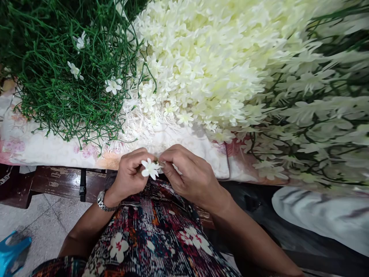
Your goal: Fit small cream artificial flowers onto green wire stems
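Note:
My left hand (131, 173), with a metal watch on the wrist, is closed round a small white artificial flower (150, 168). My right hand (187, 173) pinches at the same flower from the right, fingertips pressed together at its base. Both hands meet above my lap, at the near edge of a low table (57, 182) covered by a floral cloth (43, 148). Just beyond them lies a big heap of loose cream-white flower heads (201, 65).
A tangle of green plastic stems (66, 65) with a few white flowers fills the far left. Finished sprays of white flowers on green stems (317, 115) pile up on the right. A white bag (323, 219) lies lower right; a blue object (13, 252) sits on the floor lower left.

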`<state>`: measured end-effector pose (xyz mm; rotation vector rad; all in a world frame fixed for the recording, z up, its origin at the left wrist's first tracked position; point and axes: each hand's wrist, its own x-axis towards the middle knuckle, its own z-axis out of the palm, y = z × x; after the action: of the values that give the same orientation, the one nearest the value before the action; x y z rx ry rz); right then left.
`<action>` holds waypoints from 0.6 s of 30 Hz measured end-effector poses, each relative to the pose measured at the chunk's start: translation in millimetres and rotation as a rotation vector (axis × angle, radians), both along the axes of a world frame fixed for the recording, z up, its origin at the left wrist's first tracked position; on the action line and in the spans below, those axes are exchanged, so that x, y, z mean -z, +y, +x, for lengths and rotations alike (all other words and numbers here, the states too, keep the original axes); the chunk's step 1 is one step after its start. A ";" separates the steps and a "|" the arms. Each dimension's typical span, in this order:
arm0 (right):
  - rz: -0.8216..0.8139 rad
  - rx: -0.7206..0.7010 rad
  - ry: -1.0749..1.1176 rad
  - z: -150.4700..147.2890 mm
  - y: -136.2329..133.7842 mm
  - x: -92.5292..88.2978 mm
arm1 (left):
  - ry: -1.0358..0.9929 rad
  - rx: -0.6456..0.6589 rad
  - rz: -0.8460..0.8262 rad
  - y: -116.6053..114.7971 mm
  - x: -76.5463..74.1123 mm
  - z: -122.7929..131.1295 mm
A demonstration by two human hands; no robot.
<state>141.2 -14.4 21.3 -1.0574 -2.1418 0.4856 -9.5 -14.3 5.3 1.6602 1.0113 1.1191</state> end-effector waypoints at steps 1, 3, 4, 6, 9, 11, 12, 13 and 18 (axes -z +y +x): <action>0.017 0.005 -0.004 0.2 0.2 -1.1 | -0.030 -0.005 -0.029 0.2 -0.5 -0.4; 0.075 0.031 -0.014 0.4 0.5 -2.8 | -0.074 -0.022 -0.078 0.1 -1.2 -1.2; 0.108 0.050 -0.019 0.3 0.5 -3.3 | -0.089 -0.032 -0.092 -0.1 -1.2 -1.6; 0.168 0.088 -0.016 -0.2 0.6 -3.6 | -0.112 -0.048 -0.109 -0.5 -0.6 -2.0; 0.221 0.123 0.007 -1.7 0.5 -3.9 | -0.140 -0.062 -0.127 -0.8 0.4 -2.3; 0.215 0.118 0.011 -2.8 0.5 -4.5 | -0.153 -0.062 -0.144 -0.7 0.6 -2.3; 0.203 0.112 0.012 -3.3 0.5 -4.9 | -0.160 -0.065 -0.150 -0.6 0.6 -2.2; 0.190 0.104 0.014 -3.6 0.6 -5.2 | -0.166 -0.069 -0.153 -0.5 0.4 -2.0; 0.132 0.082 0.045 -3.5 1.5 -5.4 | -0.181 -0.080 -0.084 -0.4 1.3 -0.7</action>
<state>137.7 -12.9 26.7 -1.0451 -2.0522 0.3224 -10.2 -14.7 4.0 1.4350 1.0010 1.2391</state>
